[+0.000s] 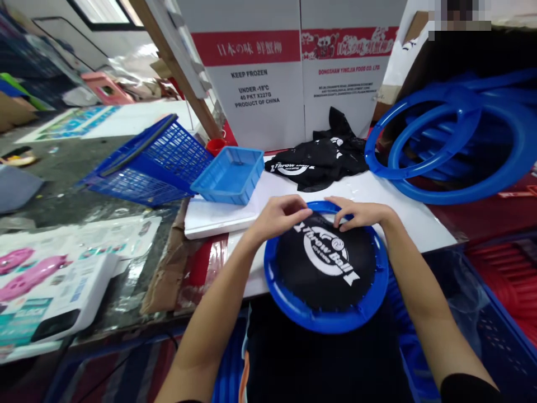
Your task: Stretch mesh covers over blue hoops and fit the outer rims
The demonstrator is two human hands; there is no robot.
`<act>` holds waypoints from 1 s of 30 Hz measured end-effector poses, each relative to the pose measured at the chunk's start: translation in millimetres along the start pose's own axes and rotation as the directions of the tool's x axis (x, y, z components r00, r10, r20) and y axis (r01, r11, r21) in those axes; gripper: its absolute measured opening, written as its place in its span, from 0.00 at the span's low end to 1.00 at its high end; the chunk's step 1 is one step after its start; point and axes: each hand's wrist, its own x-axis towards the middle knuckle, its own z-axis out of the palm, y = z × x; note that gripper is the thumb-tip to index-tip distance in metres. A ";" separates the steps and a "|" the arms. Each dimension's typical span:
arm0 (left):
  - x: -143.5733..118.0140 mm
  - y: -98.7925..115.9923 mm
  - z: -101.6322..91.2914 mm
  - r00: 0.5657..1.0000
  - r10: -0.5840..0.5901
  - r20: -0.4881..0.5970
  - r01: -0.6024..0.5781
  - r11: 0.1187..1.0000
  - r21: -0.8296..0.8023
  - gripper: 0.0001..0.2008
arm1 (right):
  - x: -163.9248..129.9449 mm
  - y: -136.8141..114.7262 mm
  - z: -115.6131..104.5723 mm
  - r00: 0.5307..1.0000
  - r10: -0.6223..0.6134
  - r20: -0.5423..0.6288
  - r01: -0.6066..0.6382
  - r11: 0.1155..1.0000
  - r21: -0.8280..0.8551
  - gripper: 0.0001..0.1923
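Note:
A round blue plastic hoop [327,323] with black printed fabric [289,263] stretched across it lies tilted on the table's near edge, against my body. White "Throw Ball" lettering shows on the cloth. At the hoop's far rim, a gap shows between the fabric edge and the plastic. My left hand [282,215] is closed at the far left of the rim, thumb and fingers pinching by the fabric edge. To the right of that gap, my right hand [359,214] has its fingers curled over the rim and onto the cloth. Their undersides are hidden.
More black printed fabric pieces [310,162] lie behind the hoop, before white cartons [268,120]. Loose blue hoops [461,193] are piled at the right. A light-blue tray [235,176] and a blue basket [155,168] stand left. Red parts [499,280] fill a crate at lower right.

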 end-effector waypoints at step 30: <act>0.6 -40.9 30.4 0.954 0.174 0.245 -0.265 0.873 0.411 0.12 | 29.5 -22.8 33.4 0.954 -0.159 -0.254 0.087 0.958 -0.273 0.12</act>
